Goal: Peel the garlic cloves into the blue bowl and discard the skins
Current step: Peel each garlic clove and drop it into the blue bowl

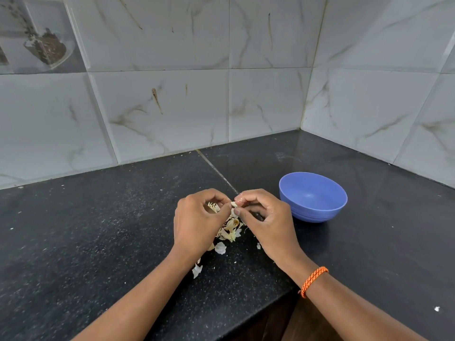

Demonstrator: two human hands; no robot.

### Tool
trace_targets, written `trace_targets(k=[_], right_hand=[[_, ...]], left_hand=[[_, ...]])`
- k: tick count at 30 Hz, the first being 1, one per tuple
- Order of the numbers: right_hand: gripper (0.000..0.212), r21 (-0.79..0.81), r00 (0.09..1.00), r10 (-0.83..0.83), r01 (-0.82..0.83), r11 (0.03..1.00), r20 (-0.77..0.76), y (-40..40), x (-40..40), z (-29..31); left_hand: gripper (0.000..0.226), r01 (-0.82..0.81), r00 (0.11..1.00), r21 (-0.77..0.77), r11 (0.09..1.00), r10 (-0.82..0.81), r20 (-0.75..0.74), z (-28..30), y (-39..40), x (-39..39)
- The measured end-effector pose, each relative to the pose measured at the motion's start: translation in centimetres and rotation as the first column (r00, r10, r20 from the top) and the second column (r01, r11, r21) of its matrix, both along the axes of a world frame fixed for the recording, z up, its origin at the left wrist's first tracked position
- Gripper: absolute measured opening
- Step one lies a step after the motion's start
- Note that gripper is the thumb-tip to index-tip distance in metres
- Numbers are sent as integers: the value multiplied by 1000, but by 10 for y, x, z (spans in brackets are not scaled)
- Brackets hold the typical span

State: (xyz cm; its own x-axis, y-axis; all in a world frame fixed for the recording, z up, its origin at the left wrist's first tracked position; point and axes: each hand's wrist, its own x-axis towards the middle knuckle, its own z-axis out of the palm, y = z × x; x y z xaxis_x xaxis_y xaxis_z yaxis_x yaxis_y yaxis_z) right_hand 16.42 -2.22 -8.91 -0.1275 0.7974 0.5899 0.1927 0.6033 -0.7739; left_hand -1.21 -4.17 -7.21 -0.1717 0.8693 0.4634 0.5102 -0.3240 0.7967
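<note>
A small pale garlic clove sits between the fingertips of both hands above the counter. My right hand pinches it with thumb and forefinger. My left hand has its fingers curled against the clove's left end and holds a dry bit of garlic root and skin in its palm. Beneath the hands lies a heap of papery garlic skins. The blue bowl stands just right of my right hand, and I see nothing inside it.
The black granite counter meets marble-patterned wall tiles in a corner behind the bowl. Loose skin flakes lie near my left wrist, and one at the far right. The counter's front edge runs under my forearms.
</note>
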Motion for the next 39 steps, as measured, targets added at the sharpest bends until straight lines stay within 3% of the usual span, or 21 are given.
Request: trace_targets(k=[4, 8, 11, 16, 25, 27, 29, 31, 33, 37, 39], right_hand=[[23, -53, 1000, 19, -20, 998, -20, -2, 0, 0], [36, -64, 999, 12, -14, 998, -44, -3, -1, 4], [38, -66, 998, -5, 1, 998, -60, -4, -1, 4], [39, -29, 1000, -31, 31, 999, -3, -4, -1, 4], [18, -93, 1000, -18, 17, 996, -17, -2, 2, 1], [21, -86, 998, -64, 65, 994, 20, -3, 0, 2], [19, -3, 977, -146, 148, 989, 156, -1, 2, 7], [12, 142, 893, -241, 201, 969, 380, 6, 8, 16], [9, 219, 741, -295, 202, 955, 603, 16, 17, 28], [19, 227, 444, -245, 95, 969, 862, 23, 13, 44], [24, 240, 378, -247, 66, 969, 892, 30, 12, 63]], left_hand=[[19, 6, 998, 8, 1000, -7, 56, 2, -1, 0], [7, 71, 991, -32, 997, -66, 117, 0, 2, 1], [21, 95, 990, -53, 994, -89, 109, 1, 2, 1], [9, 118, 990, -89, 989, -111, 83, -1, 1, 2], [11, 97, 987, -68, 993, -88, 132, -1, 4, -1], [11, 77, 993, -51, 996, -72, 95, -4, 6, -3], [20, 56, 998, -11, 998, -56, -29, -6, 9, -6], [42, 27, 983, -1, 1000, -27, -179, -7, 9, -9], [55, 7, 962, 2, 1000, -6, -274, -9, 11, -11], [44, -19, 968, 11, 1000, 21, -252, -13, 14, -13], [39, -29, 974, -1, 1000, 28, -226, -15, 15, -15]])
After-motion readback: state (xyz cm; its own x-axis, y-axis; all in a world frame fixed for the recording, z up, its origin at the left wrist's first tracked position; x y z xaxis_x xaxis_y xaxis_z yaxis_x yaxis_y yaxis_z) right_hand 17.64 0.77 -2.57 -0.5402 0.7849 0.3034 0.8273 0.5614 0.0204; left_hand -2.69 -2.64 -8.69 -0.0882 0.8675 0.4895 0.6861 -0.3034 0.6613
